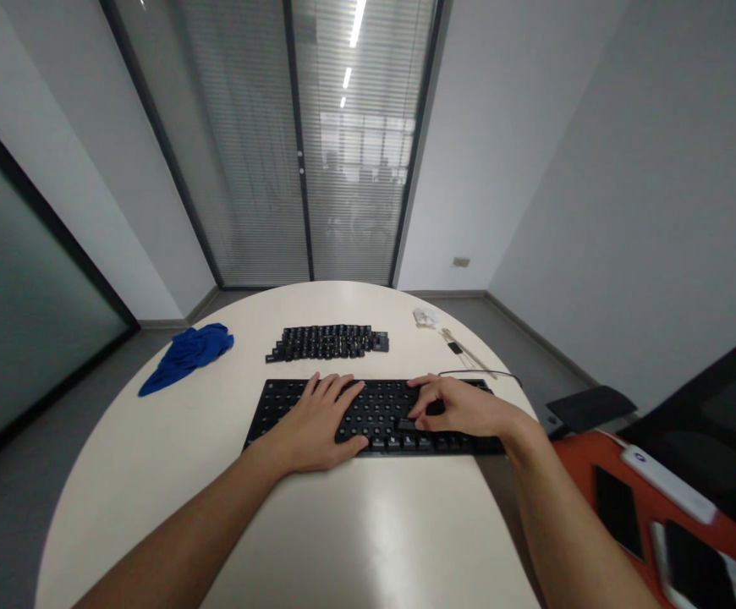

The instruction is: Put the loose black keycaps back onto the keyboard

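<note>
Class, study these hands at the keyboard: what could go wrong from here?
The loose keycaps lie in rows just beyond the keyboard, so a stray left hand might scatter them. The keyboard's right end seems to overhang the table, so the right hand pressing there might tip it.

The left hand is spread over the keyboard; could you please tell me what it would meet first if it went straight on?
Probably the rows of black keycaps beyond the far edge of the keyboard, though the left hand might pass over them, its height being unclear.
</note>
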`<control>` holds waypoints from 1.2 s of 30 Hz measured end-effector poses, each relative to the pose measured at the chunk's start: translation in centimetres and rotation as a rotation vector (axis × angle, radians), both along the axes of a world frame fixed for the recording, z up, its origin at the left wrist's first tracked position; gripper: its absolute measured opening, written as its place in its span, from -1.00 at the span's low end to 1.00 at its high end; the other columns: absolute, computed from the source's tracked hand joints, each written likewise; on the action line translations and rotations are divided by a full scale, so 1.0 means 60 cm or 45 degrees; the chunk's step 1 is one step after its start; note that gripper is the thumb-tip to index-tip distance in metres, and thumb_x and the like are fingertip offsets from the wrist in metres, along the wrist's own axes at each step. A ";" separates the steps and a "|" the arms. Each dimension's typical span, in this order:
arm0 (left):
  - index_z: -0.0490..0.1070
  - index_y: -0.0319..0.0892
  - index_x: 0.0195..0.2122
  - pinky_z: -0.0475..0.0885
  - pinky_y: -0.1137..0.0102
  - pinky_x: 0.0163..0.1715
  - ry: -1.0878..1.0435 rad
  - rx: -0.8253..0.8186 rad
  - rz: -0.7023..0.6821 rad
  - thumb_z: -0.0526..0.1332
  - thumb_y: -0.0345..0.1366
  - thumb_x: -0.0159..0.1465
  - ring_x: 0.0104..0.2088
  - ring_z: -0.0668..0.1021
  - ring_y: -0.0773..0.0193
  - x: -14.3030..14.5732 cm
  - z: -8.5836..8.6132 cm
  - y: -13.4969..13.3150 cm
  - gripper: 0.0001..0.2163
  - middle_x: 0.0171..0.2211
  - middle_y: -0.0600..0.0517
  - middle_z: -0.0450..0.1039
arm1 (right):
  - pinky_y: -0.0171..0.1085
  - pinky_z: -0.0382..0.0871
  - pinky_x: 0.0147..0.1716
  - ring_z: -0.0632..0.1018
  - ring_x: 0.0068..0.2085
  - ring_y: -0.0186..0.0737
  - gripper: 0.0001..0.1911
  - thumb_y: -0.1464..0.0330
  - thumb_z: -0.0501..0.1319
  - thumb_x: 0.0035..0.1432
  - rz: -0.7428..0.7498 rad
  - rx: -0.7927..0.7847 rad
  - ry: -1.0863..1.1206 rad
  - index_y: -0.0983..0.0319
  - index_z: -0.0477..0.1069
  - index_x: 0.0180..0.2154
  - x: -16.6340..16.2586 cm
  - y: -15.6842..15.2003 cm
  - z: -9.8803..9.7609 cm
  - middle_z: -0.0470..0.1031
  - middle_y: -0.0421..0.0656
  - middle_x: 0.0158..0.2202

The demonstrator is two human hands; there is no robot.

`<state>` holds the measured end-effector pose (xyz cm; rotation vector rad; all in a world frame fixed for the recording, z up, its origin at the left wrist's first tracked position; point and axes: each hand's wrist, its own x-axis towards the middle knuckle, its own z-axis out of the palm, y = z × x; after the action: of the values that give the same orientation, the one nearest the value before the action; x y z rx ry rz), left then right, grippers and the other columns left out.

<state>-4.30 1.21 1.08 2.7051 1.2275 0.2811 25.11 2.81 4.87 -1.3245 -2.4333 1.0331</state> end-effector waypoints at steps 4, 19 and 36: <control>0.05 -0.14 0.39 -0.09 -0.12 0.37 -0.008 0.020 -0.009 0.16 0.04 0.30 0.36 0.17 -0.13 0.000 -0.003 0.001 -0.31 0.38 -0.17 0.10 | -0.12 0.24 0.23 0.35 0.29 0.04 -0.83 0.27 0.35 0.06 0.003 0.000 0.008 0.16 0.67 -0.29 0.001 0.000 -0.003 0.64 -0.11 -0.15; 0.09 -0.09 0.38 -0.08 -0.09 0.37 -0.027 0.216 -0.187 0.18 -0.12 0.32 0.40 0.09 -0.14 0.013 -0.006 -0.007 -0.38 0.42 -0.11 0.05 | -0.09 0.25 0.21 0.43 0.20 0.02 -0.90 0.31 0.36 -0.01 -0.030 0.004 0.058 0.17 0.59 -0.38 -0.006 -0.003 0.002 0.63 -0.15 -0.31; 0.34 -0.10 0.22 0.27 0.06 0.24 -0.136 0.196 -0.354 0.17 -0.15 0.38 0.27 0.34 -0.02 0.051 -0.013 -0.027 -0.60 0.24 -0.08 0.35 | -0.11 0.19 0.25 0.38 0.25 0.05 -0.72 0.12 0.35 0.11 0.052 -0.007 0.090 0.15 0.69 -0.27 0.005 0.005 -0.010 0.62 -0.11 -0.27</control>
<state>-1.26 -0.41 0.32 2.9019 0.8188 0.4930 25.43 3.09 4.26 -1.2234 -2.4169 1.0786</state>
